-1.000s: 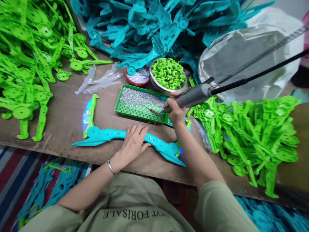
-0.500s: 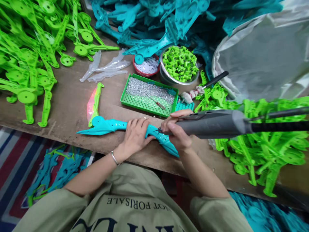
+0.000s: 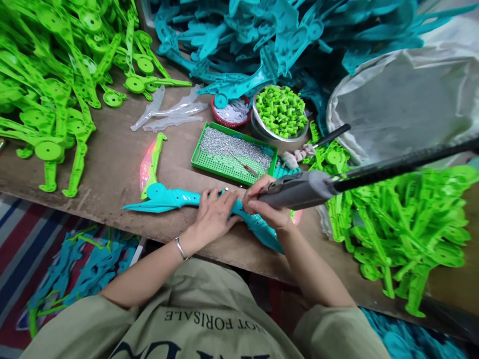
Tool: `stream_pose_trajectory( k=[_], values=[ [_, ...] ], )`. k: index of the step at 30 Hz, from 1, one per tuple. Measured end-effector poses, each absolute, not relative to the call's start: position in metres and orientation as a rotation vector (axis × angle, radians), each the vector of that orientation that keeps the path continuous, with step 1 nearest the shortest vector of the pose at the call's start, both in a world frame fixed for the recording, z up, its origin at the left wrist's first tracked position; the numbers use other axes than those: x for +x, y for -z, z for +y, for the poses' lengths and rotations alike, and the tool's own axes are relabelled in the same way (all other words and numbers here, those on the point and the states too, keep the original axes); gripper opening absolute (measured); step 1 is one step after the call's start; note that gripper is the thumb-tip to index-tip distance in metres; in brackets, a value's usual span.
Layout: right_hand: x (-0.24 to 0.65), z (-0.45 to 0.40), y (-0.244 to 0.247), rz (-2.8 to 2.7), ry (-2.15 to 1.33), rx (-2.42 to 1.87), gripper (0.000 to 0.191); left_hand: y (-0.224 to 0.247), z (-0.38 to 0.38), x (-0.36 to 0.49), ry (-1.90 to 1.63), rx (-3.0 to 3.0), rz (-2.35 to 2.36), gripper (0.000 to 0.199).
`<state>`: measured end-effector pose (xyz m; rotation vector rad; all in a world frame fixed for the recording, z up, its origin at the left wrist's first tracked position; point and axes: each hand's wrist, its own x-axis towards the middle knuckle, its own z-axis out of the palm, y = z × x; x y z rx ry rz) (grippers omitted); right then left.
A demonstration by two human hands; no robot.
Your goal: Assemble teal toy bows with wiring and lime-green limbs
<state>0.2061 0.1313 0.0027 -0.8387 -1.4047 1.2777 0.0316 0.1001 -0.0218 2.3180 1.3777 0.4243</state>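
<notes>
A worker's right hand (image 3: 265,202), closed around a gray tool (image 3: 299,192) with a dark cord (image 3: 407,162) running off its back end, bore in on a teal piece (image 3: 170,198) lying across the near part of a brown worktable (image 3: 112,172). The tool's tip was hidden by the fingers, so whether it touched the teal piece could not be told. Beside it the left hand (image 3: 217,212) lay palm down across the middle of the piece, its fingers spread, unclenched, over the top and its thumb on the near side, apparently steadying it. One second earlier the right hand had held the tool at the green tray (image 3: 215,160) of small silvery bits; by this moment it had come to the teal piece, a shift that appeared to move the work from tray to piece, while the left hand remained in place. Just past the piece's left end stood a lime part (image 3: 153,164) with a translucent panel (image 3: 145,162), which had turned from blue to pink. Beyond the tray sat a red basket (image 3: 223,122) of pale strips and a metal bowl (image 3: 258,124) heaped with lime clips (image 3: 281,110); to the right lay a pile of lime arms (image 3: 411,224), a white sack (image 3: 404,107) behind it.
</notes>
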Motion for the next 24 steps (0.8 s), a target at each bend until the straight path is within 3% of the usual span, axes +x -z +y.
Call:
stream_pose_trajectory(
  k=[7,14,24],
  values=[
    [0.199,0.188,-0.008,-1.191,-0.752,-0.923,0.031,0.021,0.099,0.032,-0.402,2.397,1.385,0.059],
    [0.198,0.208,0.022,-1.171,-0.705,-0.994,0.033,0.018,0.102,0.033,-0.293,2.439,1.402,0.054],
    [0.193,0.216,0.018,-1.225,-0.753,-0.994,0.03,0.021,0.101,0.031,-0.376,2.441,1.384,0.059]
  ],
)
